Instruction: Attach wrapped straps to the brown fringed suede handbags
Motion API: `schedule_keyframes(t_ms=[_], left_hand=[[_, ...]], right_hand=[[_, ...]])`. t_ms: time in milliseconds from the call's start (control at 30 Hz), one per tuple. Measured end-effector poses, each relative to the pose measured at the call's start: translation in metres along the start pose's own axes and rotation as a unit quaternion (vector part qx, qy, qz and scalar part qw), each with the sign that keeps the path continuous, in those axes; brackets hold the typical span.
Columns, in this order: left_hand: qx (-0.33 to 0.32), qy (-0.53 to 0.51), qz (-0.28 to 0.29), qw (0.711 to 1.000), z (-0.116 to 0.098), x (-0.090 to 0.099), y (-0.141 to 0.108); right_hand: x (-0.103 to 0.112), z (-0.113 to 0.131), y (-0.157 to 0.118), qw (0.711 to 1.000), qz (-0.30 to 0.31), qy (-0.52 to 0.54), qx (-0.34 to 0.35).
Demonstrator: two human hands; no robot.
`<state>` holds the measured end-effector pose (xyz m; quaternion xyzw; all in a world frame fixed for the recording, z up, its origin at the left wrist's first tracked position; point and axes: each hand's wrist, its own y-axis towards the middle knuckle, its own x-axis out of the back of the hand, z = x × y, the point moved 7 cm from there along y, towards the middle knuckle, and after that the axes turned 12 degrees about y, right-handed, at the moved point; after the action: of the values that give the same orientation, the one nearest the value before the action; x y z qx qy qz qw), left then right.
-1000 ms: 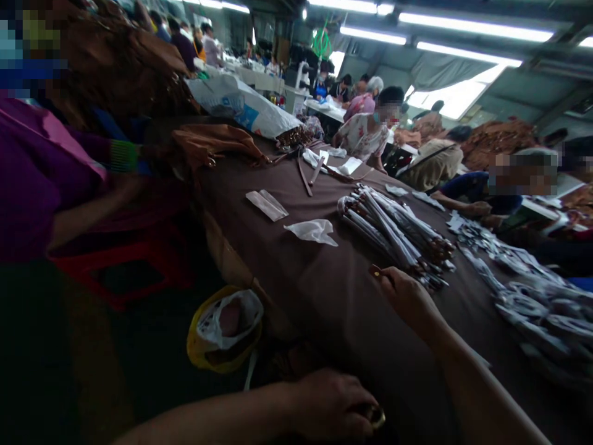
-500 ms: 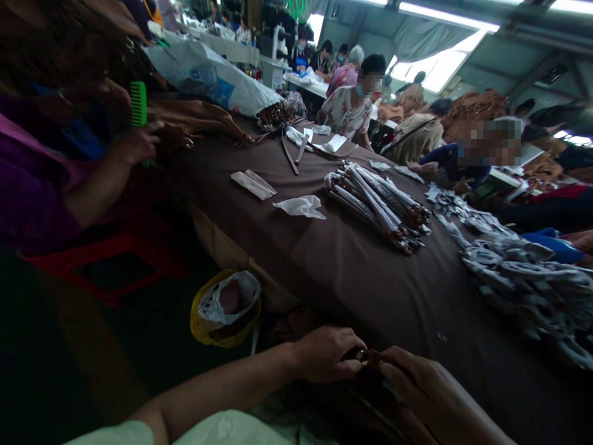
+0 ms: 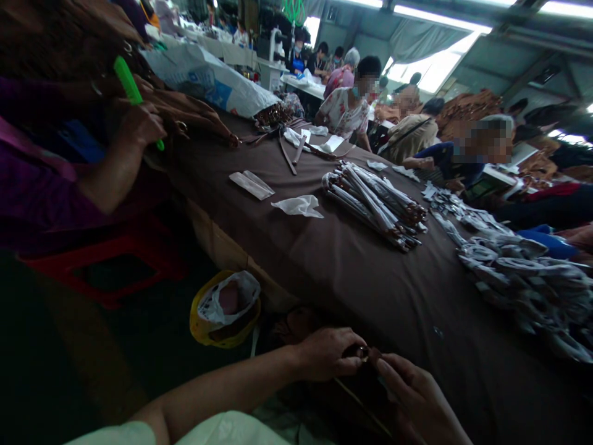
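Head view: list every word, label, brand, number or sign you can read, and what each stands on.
No text is readable.
White sack: blue print, too blurred to read.
White plastic bag on the floor side: dark marks, too small to tell whether they are letters.

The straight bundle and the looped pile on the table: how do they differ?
The straight bundle lies in long, roughly lengthwise strips; the looped pile curls in rounds. The straight bundle is compact; the looped pile spreads wider. Both look whitish and rest on the table.
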<state>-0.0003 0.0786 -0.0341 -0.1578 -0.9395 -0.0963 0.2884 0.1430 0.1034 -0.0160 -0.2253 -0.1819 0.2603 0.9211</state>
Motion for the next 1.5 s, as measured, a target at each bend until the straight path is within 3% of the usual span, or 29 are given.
schedule_keyframes(t_ms=[200, 400, 533, 667, 833, 1033, 1267, 1400, 1500], left_hand=[[-0.022, 0.014, 0.015, 1.0, 0.0, -0.009, 0.004], [-0.031, 0.007, 0.056, 0.998, 0.006, -0.014, 0.003], [-0.048, -0.005, 0.057, 0.997, 0.003, -0.009, 0.0], [-0.034, 0.037, 0.095, 0.994, 0.003, -0.009, 0.0], [-0.031, 0.083, 0.141, 0.986, 0.003, -0.012, 0.004], [-0.053, 0.06, 0.178, 0.981, 0.005, -0.018, 0.009], [-0.007, 0.067, 0.152, 0.986, 0.008, -0.026, 0.011], [0.047, 0.07, 0.136, 0.987, 0.017, -0.033, 0.009], [0.053, 0.067, 0.119, 0.989, 0.019, -0.035, 0.01]], right_hand=[[0.004, -0.023, 0.02, 0.994, -0.037, 0.078, -0.069], [-0.009, -0.028, 0.019, 0.967, -0.019, 0.213, -0.141], [-0.013, -0.029, 0.017, 0.954, -0.006, 0.254, -0.159], [-0.013, -0.035, 0.016, 0.942, 0.002, 0.283, -0.178], [-0.011, -0.038, 0.015, 0.941, -0.003, 0.288, -0.178], [-0.015, -0.035, 0.013, 0.935, 0.013, 0.302, -0.185], [-0.014, -0.035, 0.015, 0.944, -0.007, 0.279, -0.175], [-0.002, -0.041, 0.007, 0.971, -0.032, 0.19, -0.144], [-0.001, -0.049, -0.002, 0.981, -0.009, 0.137, -0.134]])
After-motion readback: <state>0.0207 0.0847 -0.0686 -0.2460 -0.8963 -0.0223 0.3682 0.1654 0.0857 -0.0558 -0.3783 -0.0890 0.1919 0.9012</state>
